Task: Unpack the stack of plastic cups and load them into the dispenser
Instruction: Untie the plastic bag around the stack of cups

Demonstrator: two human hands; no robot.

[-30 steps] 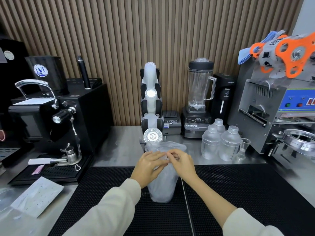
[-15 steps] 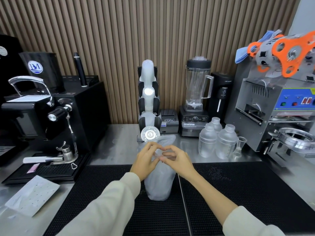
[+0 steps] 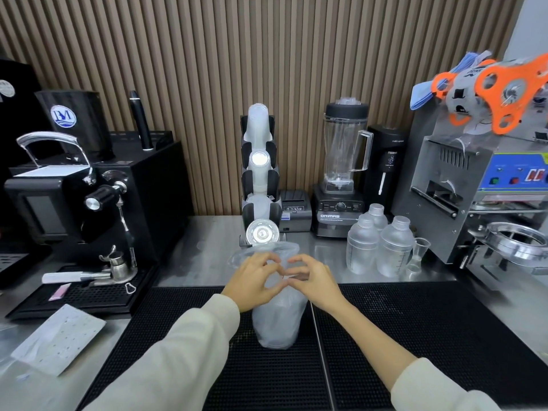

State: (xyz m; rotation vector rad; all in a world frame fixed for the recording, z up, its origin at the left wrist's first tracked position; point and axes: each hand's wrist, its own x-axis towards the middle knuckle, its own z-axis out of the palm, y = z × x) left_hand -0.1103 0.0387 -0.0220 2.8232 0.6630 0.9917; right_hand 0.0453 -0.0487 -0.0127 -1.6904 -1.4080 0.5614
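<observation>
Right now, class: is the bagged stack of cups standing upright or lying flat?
Upright: the bagged stack of cups stands on the black mat, both hands pinching its top.

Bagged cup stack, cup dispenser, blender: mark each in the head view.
bagged cup stack (image 3: 277, 324): head view, lower bag wall under the hands.
cup dispenser (image 3: 245, 210): head view, left side of lowest black holder.
blender (image 3: 341, 207): head view, control dial on base.

Both hands, the left hand (image 3: 255, 280) and the right hand (image 3: 315, 280), pinch the top of the wrapped cup stack (image 3: 278, 318), which stands upright on the black mat (image 3: 415, 336) before the dispenser (image 3: 260, 185).
</observation>
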